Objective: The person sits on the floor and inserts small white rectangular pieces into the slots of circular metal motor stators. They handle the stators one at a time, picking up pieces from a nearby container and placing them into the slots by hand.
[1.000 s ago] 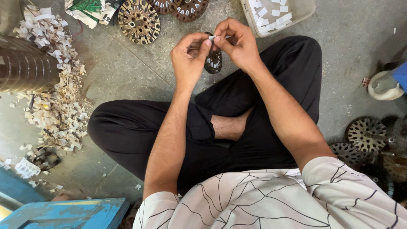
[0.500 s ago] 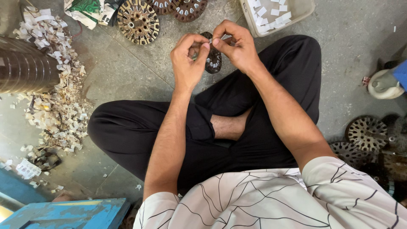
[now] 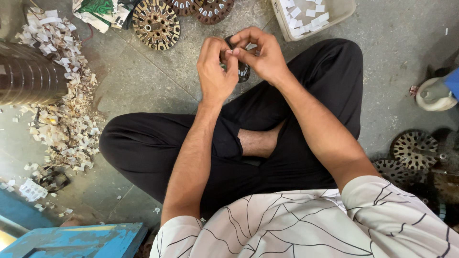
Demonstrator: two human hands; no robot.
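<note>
Hands first: your left hand (image 3: 216, 67) and right hand (image 3: 262, 56) meet above your crossed legs, fingertips pinched together over a small dark slotted disc (image 3: 243, 71). The disc is mostly hidden behind your fingers; only its lower rim with pale inserts shows. Both hands are closed narrow around it, the thumb and forefinger of each pressing at the same spot on its upper edge. Whether a pale slip sits between the fingertips cannot be told.

Surroundings: you sit on a grey concrete floor (image 3: 143, 91). A larger slotted disc (image 3: 156, 24) lies ahead of your left hand, well apart from it, with two brown discs (image 3: 205, 8) beside it at the top edge. A pale plastic tray (image 3: 344, 12) holding white paper slips lies near your right knee. A heap of paper scraps (image 3: 62, 119) spreads to your left, next to a dark ribbed cylinder (image 3: 28, 74). More slotted discs (image 3: 413, 150) lie to your right. A blue box (image 3: 81, 241) stands at lower left.
</note>
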